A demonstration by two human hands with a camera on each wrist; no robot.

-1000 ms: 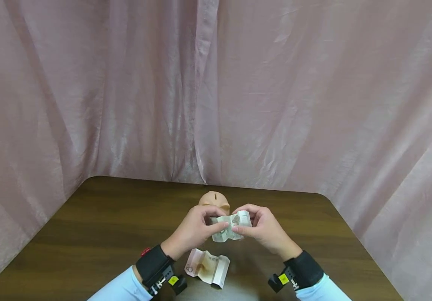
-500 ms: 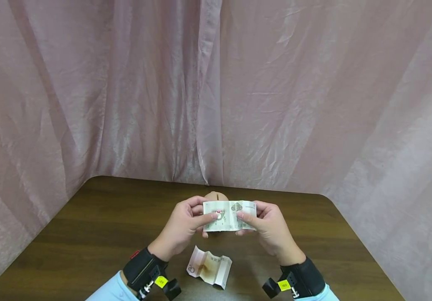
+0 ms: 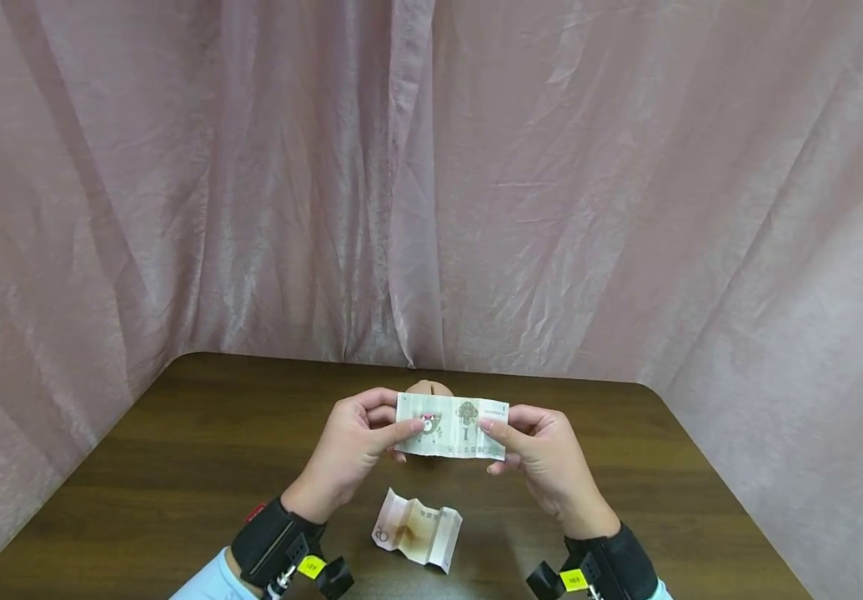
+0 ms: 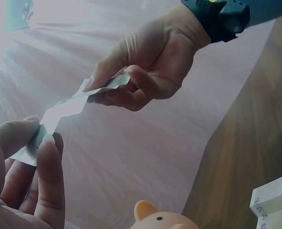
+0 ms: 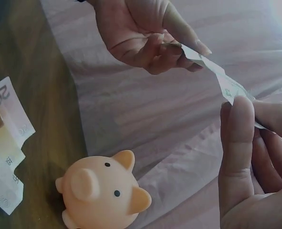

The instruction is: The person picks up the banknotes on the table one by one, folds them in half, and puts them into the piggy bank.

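A pale green banknote (image 3: 448,427) is stretched out between both hands above the table, its folds still showing as bends in the wrist views. My left hand (image 3: 352,446) pinches its left end, thumb in front and fingers behind. At the other end, my right hand (image 3: 551,458) grips it the same way. Behind the note, mostly hidden in the head view, stands a peach-coloured piggy bank (image 5: 100,193) with a slot in its top. A creased brownish banknote (image 3: 418,532) marked 20 lies on the table, nearer to me, below the hands.
The dark wooden table (image 3: 198,450) has rounded far corners. Pink curtains (image 3: 521,208) hang right behind its far edge. Each wrist carries a black strap with a small camera.
The green banknote was crumpled between close-set hands; the hands have moved apart, pulling it wider and flatter, and have risen slightly. The brownish banknote stays on the table.
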